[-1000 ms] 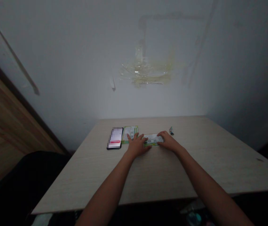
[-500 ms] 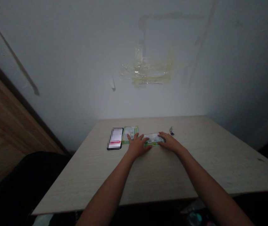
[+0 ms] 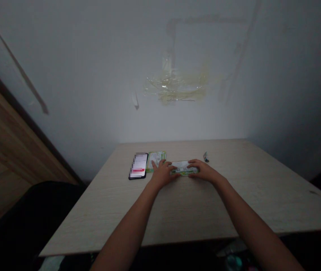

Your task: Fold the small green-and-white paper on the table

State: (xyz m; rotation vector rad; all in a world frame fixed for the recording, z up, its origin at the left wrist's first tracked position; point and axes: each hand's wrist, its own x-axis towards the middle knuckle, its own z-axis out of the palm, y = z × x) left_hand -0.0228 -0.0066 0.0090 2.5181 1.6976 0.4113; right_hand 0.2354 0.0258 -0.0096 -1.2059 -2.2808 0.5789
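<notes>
A flat green-and-white printed card (image 3: 181,166) lies crosswise on the table between my hands. My left hand (image 3: 162,174) grips its left end, thumb at the near edge and fingers over the top. At the right end, my right hand (image 3: 205,171) holds it the same way, fingers curled over the far edge and thumb at the near side. A second green-edged printed sheet (image 3: 157,156) lies beyond my left hand, which partly covers its near right part.
Left of the second sheet lies a phone (image 3: 138,165) with its screen lit and blurred. A small crumpled scrap (image 3: 206,157) is beyond my right hand. The pale wooden table (image 3: 106,210) meets a wall (image 3: 93,75) with old tape on it.
Both hands have closed in slightly on the card's ends. My right thumb and fingers have shifted a little left over it; the phone and second sheet stay put.
</notes>
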